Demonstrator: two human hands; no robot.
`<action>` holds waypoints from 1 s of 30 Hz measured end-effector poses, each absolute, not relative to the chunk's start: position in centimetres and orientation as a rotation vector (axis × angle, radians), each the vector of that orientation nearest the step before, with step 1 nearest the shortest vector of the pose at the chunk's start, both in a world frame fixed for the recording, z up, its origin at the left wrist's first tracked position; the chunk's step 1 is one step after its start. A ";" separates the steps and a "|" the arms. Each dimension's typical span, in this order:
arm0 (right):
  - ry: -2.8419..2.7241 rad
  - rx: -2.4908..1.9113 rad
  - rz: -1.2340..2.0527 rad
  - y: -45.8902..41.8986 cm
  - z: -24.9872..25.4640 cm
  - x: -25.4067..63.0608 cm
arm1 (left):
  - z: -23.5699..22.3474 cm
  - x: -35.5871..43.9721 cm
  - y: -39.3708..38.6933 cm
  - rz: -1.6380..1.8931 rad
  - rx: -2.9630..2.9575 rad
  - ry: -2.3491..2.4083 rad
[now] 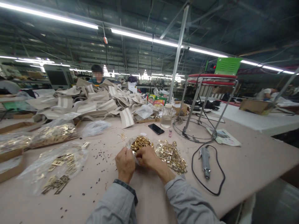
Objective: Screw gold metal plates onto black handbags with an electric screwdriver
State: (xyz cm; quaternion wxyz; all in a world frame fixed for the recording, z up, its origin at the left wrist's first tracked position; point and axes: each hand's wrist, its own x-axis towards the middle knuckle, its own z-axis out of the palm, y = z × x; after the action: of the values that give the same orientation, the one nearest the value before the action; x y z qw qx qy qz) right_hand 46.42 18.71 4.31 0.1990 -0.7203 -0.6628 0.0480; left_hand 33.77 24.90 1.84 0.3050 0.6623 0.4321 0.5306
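My left hand point(125, 164) is closed on the near left edge of a clear plastic bag point(129, 143). Small gold metal pieces point(140, 143) fill the bag's opening. My right hand point(149, 158) bends in at the bag's near right side, fingers curled and partly hidden; what they hold, I cannot make out. Just right of the bag lies a loose heap of flat gold metal pieces point(172, 156). On the left, another clear bag point(35, 174) lies spread open with gold rectangular plates point(58, 183) spilling from it.
A grey electric screwdriver point(205, 163) with a looped black cord lies right. Behind it a red-topped metal stool point(211, 77) carries a green box point(227, 66). A phone point(156, 128), a jar point(166, 115) and piled beige strips point(93, 101) are farther back, near a person point(97, 79).
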 end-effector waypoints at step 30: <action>-1.374 -2.093 -0.199 19.1 3.5 47.3 | 1.7 33.7 24.7 1.419 1.677 1.118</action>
State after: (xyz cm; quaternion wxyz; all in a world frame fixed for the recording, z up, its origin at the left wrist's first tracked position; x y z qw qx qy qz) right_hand 47.26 19.15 3.49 0.3096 -0.7923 -0.5202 -0.0755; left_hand 33.69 24.68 1.75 0.3320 0.6420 0.4277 0.5429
